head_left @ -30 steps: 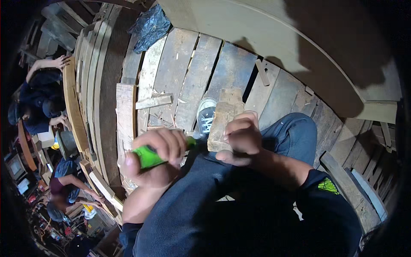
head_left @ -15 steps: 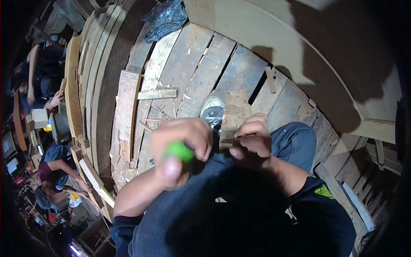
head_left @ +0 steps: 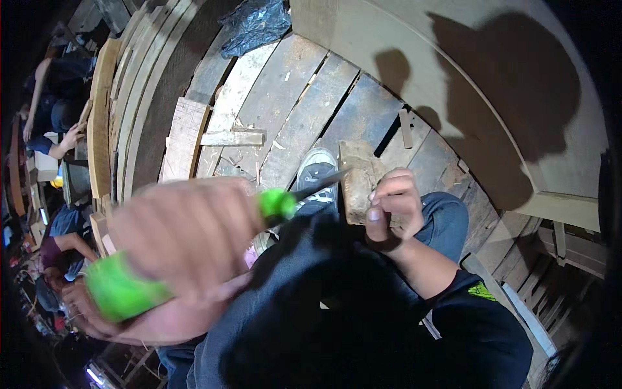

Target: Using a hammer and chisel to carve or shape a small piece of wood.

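Note:
Raised close to the camera, my left hand (head_left: 188,233) grips a green-handled tool with a dark, tapering metal blade (head_left: 322,185); motion blurs the hand and handle. The blade points right, its tip over a worn wooden block (head_left: 356,175). This block stands between my shoe (head_left: 317,178) and my bent right leg. My right hand (head_left: 393,204) is at the block's right side, fingers curled and thumb near the fingertips. What it pinches, if anything, is too small to make out.
Worn floor planks (head_left: 291,97) have dark gaps between them. A short wood strip (head_left: 232,139) and a board (head_left: 184,139) lie at left, and a dark plastic bag (head_left: 256,29) lies at the back. A pale panel (head_left: 414,58) stands at right. Other people work at far left.
My left hand has swung left and up toward the camera with the tool, bringing its blade into view. My right hand has moved slightly, and more of the block shows.

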Demonstrator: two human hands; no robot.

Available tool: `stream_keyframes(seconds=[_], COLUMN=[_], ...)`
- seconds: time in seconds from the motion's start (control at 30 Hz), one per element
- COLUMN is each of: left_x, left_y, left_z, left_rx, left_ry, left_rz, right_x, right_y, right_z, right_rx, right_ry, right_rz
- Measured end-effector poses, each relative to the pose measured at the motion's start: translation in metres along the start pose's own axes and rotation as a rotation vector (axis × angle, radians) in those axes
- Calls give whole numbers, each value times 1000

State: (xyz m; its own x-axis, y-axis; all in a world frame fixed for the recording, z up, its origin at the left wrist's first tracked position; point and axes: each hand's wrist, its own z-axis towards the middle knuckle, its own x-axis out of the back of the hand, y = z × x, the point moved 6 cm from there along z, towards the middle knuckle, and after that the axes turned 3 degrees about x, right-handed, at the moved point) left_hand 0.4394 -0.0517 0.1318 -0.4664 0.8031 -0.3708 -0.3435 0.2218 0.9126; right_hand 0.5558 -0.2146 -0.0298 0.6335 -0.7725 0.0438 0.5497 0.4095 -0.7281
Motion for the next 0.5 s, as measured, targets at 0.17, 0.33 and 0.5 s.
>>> stream_keyframes(seconds=[0.17, 0.33, 0.5], left_x=[21, 34, 13], left_y=[-118, -51, -12], left_z=[-4, 3, 12], left_rx=[81, -111, -133], left_ry=[88, 157, -262], left_rz=[67, -30, -148], right_x=[-1, 7, 1], right_y=[3, 11, 3], right_z=[-5, -8, -7], right_rx=[7, -29, -23], right_ry=[-41, -18, -51], right_rz=[-51, -99, -46])
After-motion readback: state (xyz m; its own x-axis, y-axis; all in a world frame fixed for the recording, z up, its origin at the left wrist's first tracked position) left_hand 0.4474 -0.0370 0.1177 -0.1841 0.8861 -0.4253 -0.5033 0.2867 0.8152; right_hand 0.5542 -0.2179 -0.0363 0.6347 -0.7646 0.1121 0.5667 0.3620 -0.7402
